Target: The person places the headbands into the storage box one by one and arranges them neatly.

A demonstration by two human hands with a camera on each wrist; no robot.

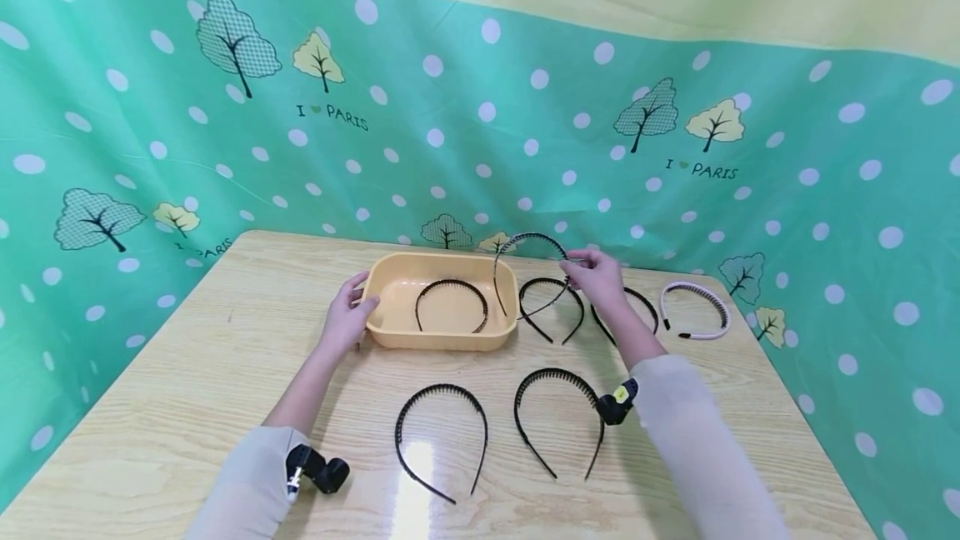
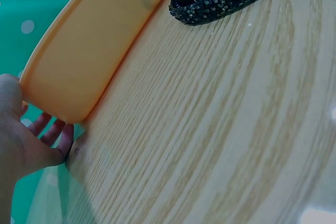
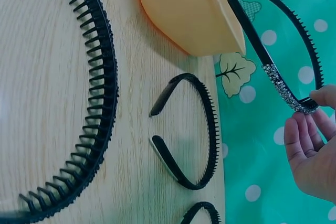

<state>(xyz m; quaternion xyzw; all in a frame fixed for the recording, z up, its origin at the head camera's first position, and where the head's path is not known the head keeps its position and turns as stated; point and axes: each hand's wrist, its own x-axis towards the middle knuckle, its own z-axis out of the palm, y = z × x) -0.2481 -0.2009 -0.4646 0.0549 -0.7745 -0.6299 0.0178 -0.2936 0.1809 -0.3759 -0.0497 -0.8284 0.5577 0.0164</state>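
My left hand grips the left end of a pale orange plastic basin, thumb over the rim and fingers at its outside wall. Inside the basin lies one black toothed headband. Between thumb and fingers, my right hand pinches another black headband, raised beside the basin's right end. In the right wrist view, sparkly stones cover part of this held headband, and its two tips point toward the basin wall.
Right of the basin lie a black headband, another partly behind my right arm, and a white headband. Two more black headbands, one on the left and one on the right, lie in front. A dotted green curtain hangs behind the wooden table.
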